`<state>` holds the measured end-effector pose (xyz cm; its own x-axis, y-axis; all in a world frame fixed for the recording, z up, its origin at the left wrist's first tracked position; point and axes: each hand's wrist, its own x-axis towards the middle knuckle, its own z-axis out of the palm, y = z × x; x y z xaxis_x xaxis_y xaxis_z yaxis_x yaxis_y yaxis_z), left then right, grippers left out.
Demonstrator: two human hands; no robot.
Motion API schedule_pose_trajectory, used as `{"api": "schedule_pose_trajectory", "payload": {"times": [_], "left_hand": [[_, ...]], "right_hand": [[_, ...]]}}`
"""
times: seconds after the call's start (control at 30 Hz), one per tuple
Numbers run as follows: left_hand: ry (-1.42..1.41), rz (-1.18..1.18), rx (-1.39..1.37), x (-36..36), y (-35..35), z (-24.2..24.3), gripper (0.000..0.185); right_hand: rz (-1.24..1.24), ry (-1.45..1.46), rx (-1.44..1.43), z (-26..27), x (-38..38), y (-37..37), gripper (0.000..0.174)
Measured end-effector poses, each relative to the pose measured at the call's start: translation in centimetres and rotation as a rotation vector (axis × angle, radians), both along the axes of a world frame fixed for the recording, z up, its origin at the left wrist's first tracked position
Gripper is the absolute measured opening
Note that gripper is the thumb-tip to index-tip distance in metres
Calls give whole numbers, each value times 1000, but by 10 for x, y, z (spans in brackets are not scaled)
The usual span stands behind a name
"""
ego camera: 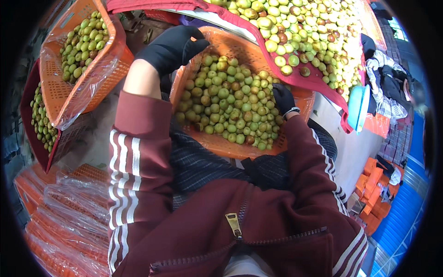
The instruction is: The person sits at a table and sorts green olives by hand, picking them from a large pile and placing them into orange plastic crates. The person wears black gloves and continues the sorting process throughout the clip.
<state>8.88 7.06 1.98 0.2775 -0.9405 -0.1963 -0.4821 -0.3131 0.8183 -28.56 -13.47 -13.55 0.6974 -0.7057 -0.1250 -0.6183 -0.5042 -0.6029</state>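
Observation:
Green and brownish round fruits, jujube-like (225, 100), fill much of an orange plastic crate (221, 147) that stands between my knees. My left hand (174, 46), in a black glove, is over the crate's upper left rim, with thumb and fingers curved toward each other; whether anything is between them cannot be told. My right hand (283, 98), also in a black glove, reaches down to the fruits at the crate's right side, its fingertips hidden or too dark to read. Beyond the crate, a red cloth edge (256, 34) borders a table surface heaped with more fruits (304, 31).
At the left stand a plastic-lined orange crate (100, 79) and a dark red crate (24, 93), both holding fruits. Stacked orange crates (65, 221) lie lower left. A light blue basin (358, 107) is at the table's right corner. Another person (387, 83) is farther right.

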Motion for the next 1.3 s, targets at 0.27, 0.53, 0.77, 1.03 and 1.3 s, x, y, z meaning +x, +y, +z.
{"api": "schedule_pose_trajectory", "payload": {"times": [0.27,0.53,0.77,1.03,1.3], "left_hand": [[11,43,54,-3,1,-2,38],[-5,6,72,-5,-7,-10,41],[-17,-32,19,-16,-16,3,37],[-204,-61,38,-16,-20,-12,34],[-148,-44,211,-20,-7,11,40]], "right_hand": [[37,54,-227,-55,83,92,54],[536,421,-183,-20,168,212,58],[951,-69,-164,-44,152,228,25],[773,40,33,-29,187,224,22],[991,651,4,-25,122,187,25]]}}
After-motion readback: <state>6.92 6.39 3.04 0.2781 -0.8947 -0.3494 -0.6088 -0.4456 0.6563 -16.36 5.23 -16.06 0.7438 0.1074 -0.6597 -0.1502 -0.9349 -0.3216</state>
